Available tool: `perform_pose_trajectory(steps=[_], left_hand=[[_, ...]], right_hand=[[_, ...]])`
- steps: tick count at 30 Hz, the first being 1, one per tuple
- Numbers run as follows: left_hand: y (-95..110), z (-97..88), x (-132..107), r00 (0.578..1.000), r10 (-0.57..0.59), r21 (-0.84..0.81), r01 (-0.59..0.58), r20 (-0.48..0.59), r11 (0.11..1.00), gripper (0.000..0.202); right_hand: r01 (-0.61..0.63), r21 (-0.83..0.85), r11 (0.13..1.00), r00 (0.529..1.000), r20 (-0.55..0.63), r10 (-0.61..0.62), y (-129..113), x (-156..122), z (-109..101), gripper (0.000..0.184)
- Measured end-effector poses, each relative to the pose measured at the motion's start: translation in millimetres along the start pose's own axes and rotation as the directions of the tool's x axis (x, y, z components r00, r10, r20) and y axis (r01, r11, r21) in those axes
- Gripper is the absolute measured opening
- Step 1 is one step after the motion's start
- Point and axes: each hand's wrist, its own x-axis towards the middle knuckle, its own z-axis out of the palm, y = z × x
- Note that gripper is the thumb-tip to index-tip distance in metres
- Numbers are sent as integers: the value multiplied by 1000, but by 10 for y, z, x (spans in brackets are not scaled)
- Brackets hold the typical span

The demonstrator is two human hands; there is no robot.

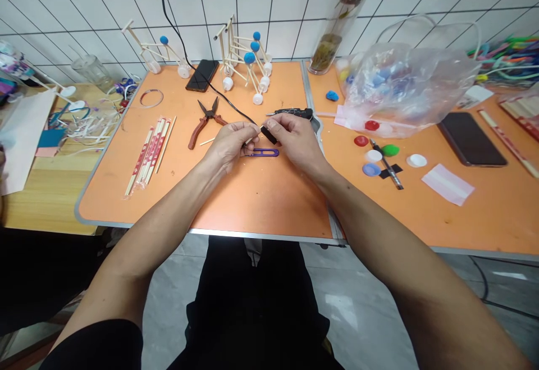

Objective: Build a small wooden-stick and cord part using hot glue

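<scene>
My right hand [297, 138] is closed, thumb and finger pinching a small black strip [269, 135]. My left hand [236, 142] is closed in a pinch just beside it, the fingertips almost meeting the strip; what it holds is hidden. Beneath the left fingers lies a purple-framed tool [266, 152], partly covered. A pale thin stick [207, 141] shows at the left hand's outer side. Behind the hands are pliers [207, 120] with red-brown handles, jaws spread, and a black tool [295, 113] lying on the table.
Wrapped chopsticks [147, 151] lie left on the orange table [261, 201]. Stick models [248, 58] with blue balls stand behind, near a phone [202, 75]. A black cable [229, 102] crosses toward the hands. Right are bottle caps [371, 169], a pen [387, 165], a plastic bag [404, 86] and another phone [472, 140].
</scene>
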Motion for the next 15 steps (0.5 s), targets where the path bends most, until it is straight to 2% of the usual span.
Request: perform_pose_trajectory(steps=[10,15], left_hand=[[5,0,-10,1000,-7,-14,7,-5,1000,25],[28,8,-19,1000,-26,-9,26,1,1000,25]], right_hand=[[9,42,999,1000,0,-9,20,2,33,16],[5,31,1000,1000,0,-5,36,3,30,19]])
